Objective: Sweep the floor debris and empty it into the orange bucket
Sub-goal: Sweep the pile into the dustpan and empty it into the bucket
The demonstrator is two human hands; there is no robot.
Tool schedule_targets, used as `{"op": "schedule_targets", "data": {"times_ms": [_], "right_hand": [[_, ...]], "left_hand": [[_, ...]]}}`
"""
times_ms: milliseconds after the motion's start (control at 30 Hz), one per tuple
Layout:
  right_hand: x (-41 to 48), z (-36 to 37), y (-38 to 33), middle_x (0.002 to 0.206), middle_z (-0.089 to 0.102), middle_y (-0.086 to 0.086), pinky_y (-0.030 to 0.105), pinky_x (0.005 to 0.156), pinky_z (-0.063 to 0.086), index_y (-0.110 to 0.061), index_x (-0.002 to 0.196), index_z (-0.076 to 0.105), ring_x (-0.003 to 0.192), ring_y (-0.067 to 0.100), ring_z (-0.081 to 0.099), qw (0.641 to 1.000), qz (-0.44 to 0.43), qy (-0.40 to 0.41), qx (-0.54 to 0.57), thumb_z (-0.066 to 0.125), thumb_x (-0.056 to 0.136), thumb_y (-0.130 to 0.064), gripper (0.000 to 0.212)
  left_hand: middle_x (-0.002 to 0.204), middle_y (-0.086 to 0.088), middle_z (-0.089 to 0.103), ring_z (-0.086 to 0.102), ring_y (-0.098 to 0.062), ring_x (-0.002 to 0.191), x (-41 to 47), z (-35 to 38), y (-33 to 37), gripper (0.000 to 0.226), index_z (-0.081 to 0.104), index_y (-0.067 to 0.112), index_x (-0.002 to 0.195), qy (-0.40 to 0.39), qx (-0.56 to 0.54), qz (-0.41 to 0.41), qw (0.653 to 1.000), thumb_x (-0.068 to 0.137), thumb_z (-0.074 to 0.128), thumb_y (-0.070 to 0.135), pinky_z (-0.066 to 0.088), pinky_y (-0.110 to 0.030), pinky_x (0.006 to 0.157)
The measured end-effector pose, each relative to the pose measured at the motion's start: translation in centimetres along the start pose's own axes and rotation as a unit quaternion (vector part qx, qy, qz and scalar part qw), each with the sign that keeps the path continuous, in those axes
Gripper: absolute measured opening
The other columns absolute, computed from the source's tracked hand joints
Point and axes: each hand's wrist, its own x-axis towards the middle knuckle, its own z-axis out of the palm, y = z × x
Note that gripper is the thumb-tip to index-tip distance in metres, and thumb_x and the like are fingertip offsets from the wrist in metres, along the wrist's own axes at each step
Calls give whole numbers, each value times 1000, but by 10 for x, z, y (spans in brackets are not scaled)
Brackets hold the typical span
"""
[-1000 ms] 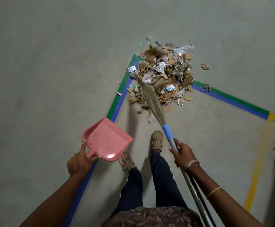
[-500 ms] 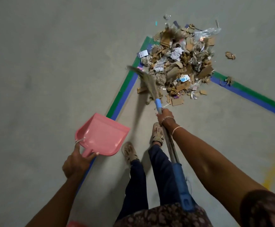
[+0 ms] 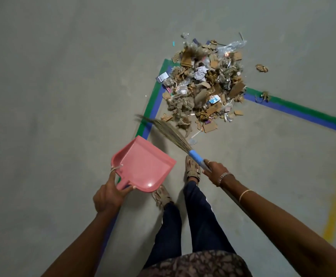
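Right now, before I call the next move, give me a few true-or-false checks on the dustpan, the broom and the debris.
1. The left hand grips the pink dustpan by its handle. True.
2. The dustpan holds swept-up debris. False: nothing shows in its tray.
3. The right hand holds the broom just behind its blue collar. True.
4. The broom's bristles are buried in the middle of the debris pile. False: they lie beside the pile's near-left edge, with the tips over the green and blue tape.
5. The orange bucket stands next to the pile. False: no bucket is in view.
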Motion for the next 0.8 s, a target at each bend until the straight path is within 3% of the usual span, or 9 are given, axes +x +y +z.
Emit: {"op": "schedule_targets", "data": {"times_ms": [133, 233, 367, 467, 567, 667, 800], "right_hand": [[16, 35, 1, 114, 67, 17, 37, 79, 50, -17, 130, 54, 99, 38, 64, 997, 70, 22, 26, 46, 99, -28, 34], [20, 41, -2, 113, 65, 20, 43, 84, 51, -14, 133, 50, 100, 42, 63, 988, 104, 98, 63, 50, 98, -27, 37], [-6, 38, -2, 105, 66, 16, 41, 78, 50, -14, 121, 53, 94, 41, 63, 976, 94, 151, 124, 56, 95, -29, 30], [-45, 41, 13, 104, 68, 13, 36, 74, 47, -18, 123, 55, 94, 38, 64, 978, 80, 142, 131, 59, 93, -33, 34], [-81, 55, 37, 112, 69, 13, 37, 80, 48, -20, 138, 51, 101, 38, 64, 985, 61, 117, 108, 61, 93, -32, 47], [-96, 77, 62, 116, 69, 11, 37, 82, 52, -23, 139, 51, 101, 34, 65, 990, 77, 75, 87, 62, 93, -34, 49], [-91, 98, 87, 102, 65, 7, 34, 59, 57, -22, 126, 58, 79, 28, 67, 983, 154, 17, 102, 63, 91, -35, 37]], "left_hand": [[101, -13, 71, 68, -37, 92, -10, 6, -14, 109, 27, 39, 152, 9, 30, 23, 999, 61, 56, 93, 54, -41, 76], [101, -13, 71, 68, -36, 92, -18, 9, -28, 110, 27, 38, 153, 17, 40, 22, 999, 61, 53, 93, 53, -41, 76], [105, -16, 70, 67, -38, 96, -38, 10, -39, 108, 30, 35, 153, 17, 39, 33, 999, 63, 57, 89, 51, -42, 79], [100, -16, 71, 68, -38, 92, -51, 11, -47, 110, 33, 33, 152, 19, 45, 38, 998, 61, 55, 89, 53, -42, 77], [98, -14, 71, 69, -37, 88, -60, 15, -52, 110, 35, 33, 152, 21, 54, 41, 998, 60, 56, 90, 54, -42, 74], [98, -15, 71, 68, -38, 89, -65, 20, -54, 108, 35, 33, 152, 14, 56, 38, 998, 63, 60, 88, 54, -42, 74], [93, -14, 71, 69, -37, 86, -66, 32, -57, 112, 34, 35, 152, -2, 78, 46, 996, 58, 56, 92, 55, -42, 74]]}}
